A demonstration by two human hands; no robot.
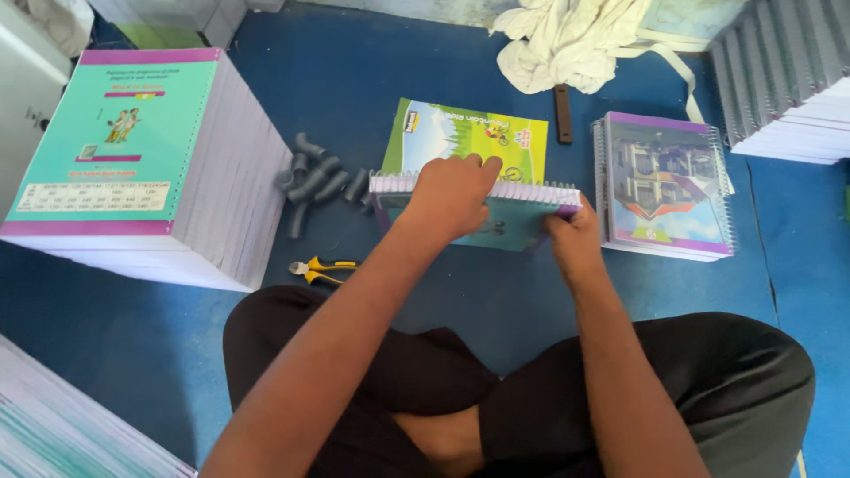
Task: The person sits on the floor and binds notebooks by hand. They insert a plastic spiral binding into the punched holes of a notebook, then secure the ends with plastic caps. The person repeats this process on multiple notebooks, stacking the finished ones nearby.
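Observation:
A notebook (509, 226) with a teal cover and a white spiral binding lies on the blue floor in front of my crossed legs. My left hand (452, 195) presses down on it near the spiral, fingers reaching over a green printed cover sheet (443, 133) behind it. My right hand (574, 235) grips the notebook's right end at the spiral.
A stack of bound notebooks (664, 181) sits to the right. A tall pile of teal-covered sheets (133, 150) stands at left. Grey spiral coil pieces (314, 181) and yellow-handled pliers (320, 270) lie on the floor. A white cloth (575, 40) lies behind, more paper stacks (788, 80) at far right.

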